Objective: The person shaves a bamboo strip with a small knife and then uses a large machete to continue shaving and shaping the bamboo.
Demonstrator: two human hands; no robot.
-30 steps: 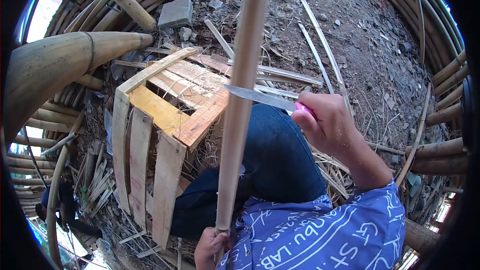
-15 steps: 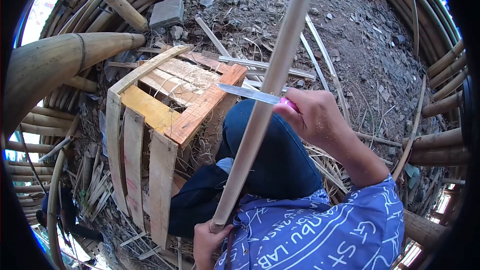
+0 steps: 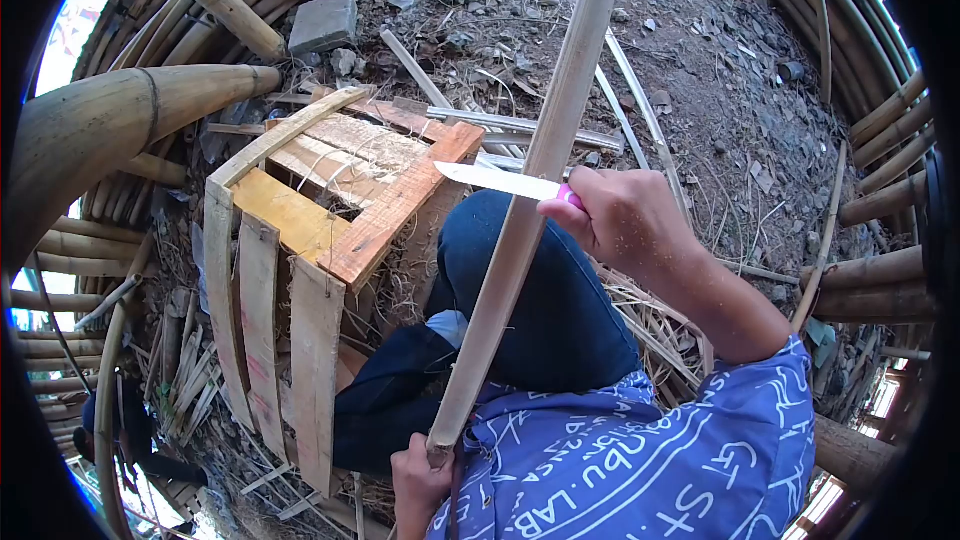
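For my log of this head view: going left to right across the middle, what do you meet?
Thick bamboo pole → slatted wooden crate → long split bamboo strip → right hand gripping the pink-handled knife → stacked bamboo poles at the right edge.

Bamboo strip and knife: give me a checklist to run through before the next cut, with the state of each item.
1. Left hand has a grip on the lower end of the bamboo strip: ok.
2. Right hand has a grip on the pink handle of the knife: ok.
3. Blade lies across the strip, touching it: ok.
4. Left hand is well away from the blade: ok.
5. Knee sits right under the blade: not ok.
6. Sharpness of the edge: cannot tell.
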